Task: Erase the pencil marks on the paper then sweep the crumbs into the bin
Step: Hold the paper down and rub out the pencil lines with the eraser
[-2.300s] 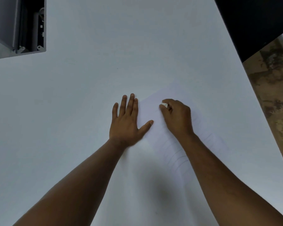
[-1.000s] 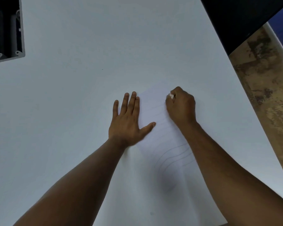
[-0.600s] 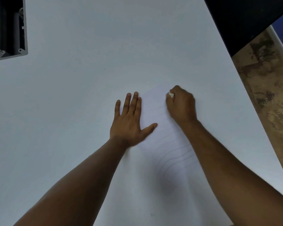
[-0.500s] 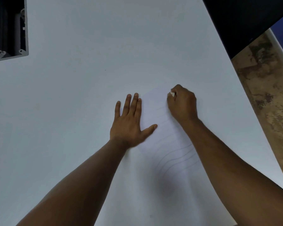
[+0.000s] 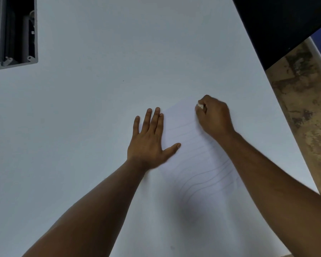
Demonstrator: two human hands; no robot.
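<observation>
- A white table [image 5: 100,108] fills most of the view, its surface plain and evenly lit, with soft shadow nearest the viewer.
- Far off to the upper left of the left hand, a grey open-topped box [image 5: 13,34] sits at the frame's corner, its inside dark.
- Beyond the right hand, a black panel [image 5: 282,25] covers the top right corner.
- Right of the right hand, past the table edge, lies a mottled brown floor [image 5: 308,117].
</observation>
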